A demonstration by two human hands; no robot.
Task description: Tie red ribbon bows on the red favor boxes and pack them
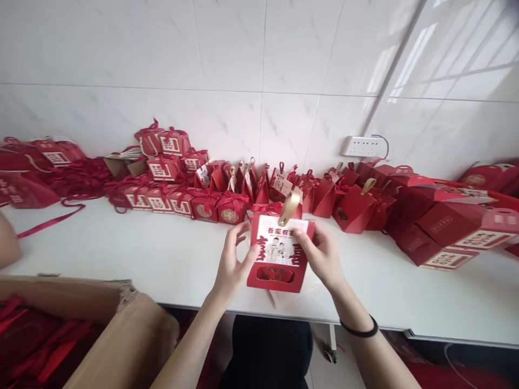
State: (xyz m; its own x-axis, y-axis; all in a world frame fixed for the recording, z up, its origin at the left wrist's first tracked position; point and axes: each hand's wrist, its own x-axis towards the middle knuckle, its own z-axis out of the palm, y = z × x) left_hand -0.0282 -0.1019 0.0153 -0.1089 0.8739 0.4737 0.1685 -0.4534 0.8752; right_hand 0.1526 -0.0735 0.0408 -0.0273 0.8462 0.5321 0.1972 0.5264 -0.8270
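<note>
Between my two hands I hold a red gift box upright, just over the table's front part. Its front carries a white panel with a drawn couple and Chinese characters, a cut-out window below, and a gold ribbon loop at the top. My left hand grips the box's left side, thumb on the front. On the opposite side, my right hand has its thumb on the upper right of the panel and its fingers behind. Both hands' fingertips behind the box are mostly hidden.
Along the wall stand several red gift boxes, some stacked. Larger red boxes sit at the right. Loose red ribbon lies at the left. An open cardboard box stands at front left. A power strip hangs on the wall.
</note>
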